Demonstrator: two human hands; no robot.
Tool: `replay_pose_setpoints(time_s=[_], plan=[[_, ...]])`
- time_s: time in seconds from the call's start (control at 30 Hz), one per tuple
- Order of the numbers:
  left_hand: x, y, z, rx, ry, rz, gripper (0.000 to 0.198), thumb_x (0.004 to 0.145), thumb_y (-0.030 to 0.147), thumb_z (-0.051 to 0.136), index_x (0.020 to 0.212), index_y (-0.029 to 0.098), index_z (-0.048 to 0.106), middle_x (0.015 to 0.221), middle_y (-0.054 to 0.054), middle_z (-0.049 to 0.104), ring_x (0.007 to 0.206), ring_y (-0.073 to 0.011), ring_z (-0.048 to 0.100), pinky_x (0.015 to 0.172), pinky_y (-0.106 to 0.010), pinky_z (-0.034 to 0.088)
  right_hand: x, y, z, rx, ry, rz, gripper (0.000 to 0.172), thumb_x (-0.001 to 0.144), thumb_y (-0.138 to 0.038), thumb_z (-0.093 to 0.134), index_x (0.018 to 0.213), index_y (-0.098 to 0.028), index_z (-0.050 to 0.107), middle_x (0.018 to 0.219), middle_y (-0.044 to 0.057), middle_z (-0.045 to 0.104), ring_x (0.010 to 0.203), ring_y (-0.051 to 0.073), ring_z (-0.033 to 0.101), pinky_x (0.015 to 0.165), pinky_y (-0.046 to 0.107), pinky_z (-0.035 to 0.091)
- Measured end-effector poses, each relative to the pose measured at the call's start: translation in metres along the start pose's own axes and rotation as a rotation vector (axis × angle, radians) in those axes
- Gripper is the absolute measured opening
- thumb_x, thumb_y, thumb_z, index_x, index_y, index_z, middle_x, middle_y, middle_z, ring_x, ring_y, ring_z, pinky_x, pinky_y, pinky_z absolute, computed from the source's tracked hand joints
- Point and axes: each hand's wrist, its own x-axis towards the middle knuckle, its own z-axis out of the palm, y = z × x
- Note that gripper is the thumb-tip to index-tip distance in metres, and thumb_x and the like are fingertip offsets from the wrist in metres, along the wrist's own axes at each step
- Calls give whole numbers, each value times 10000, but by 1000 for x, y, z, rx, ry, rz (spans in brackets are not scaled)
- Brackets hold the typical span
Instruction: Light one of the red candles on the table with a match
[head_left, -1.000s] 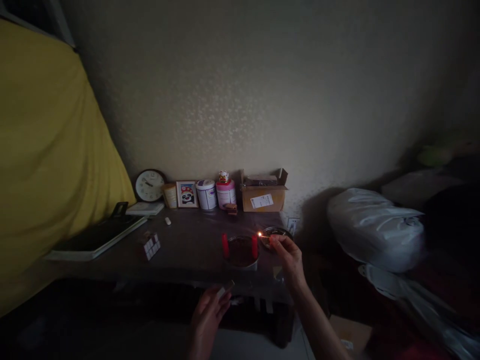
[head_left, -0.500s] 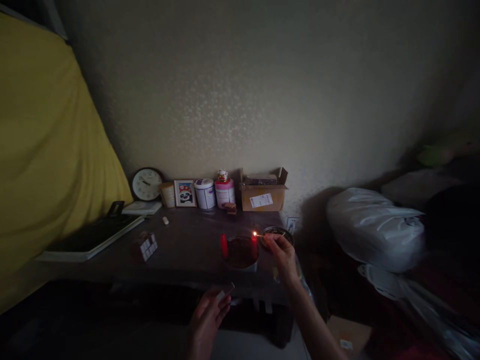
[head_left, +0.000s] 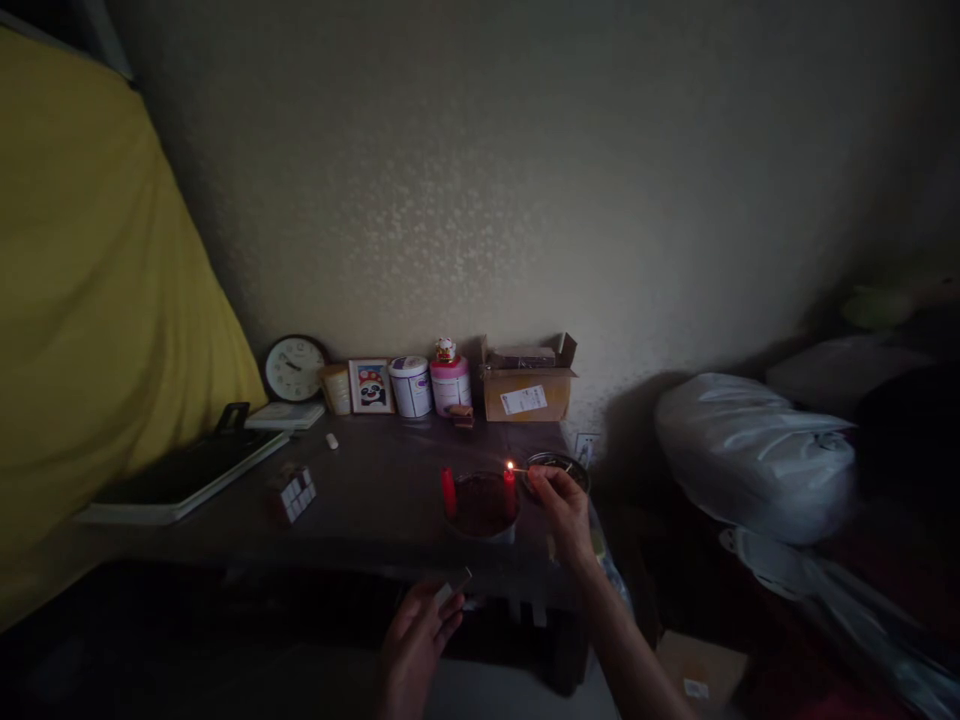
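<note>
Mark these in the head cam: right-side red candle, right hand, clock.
Right-side red candle (head_left: 510, 495): head view, middle of its red body.
Right hand (head_left: 565, 508): head view, back of the hand.
Clock (head_left: 296, 368): head view, middle of the dial.

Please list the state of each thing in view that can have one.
Match: burning, in the right hand.
Right red candle: upright; match flame at its top, unclear if lit.
Left red candle: upright, no flame.
Small box: in the left hand; open or shut unclear.
Cardboard box: flaps open.
White tub: lid on.
Pink tub: figurine on top.
Plastic bag: bulging.
</note>
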Motion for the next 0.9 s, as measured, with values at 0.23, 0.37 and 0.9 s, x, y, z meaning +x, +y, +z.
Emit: replay_pose_setpoints(time_s=[0.23,0.37,0.9], plan=[[2,-2,-1,16,5,-2,421,407,353,881,720,164,673,861,-93,757,775,-213,678,732,-320,501,-2,-4,2,-10,-16,5,369,593,-496,735,675,-147,646,669,26,622,640,145,546,608,264,436],[-2,2,3,10,0,-5,426,392,350,886,710,166,671,871,-83,759,776,-204,678,729,-308,499,-5,-7,3,-4,-29,5,358,595,-493,734,665,-154,644,680,26,627,637,141,543,608,262,443],[-2,0,-1,11,-36,-3,427,422,371,879,734,159,679,907,-102,755,797,-207,689,726,-292,516,-7,-4,-1,16,-54,15,234,652,-374,718,653,-155,634,627,-14,552,621,103,468,627,226,392]])
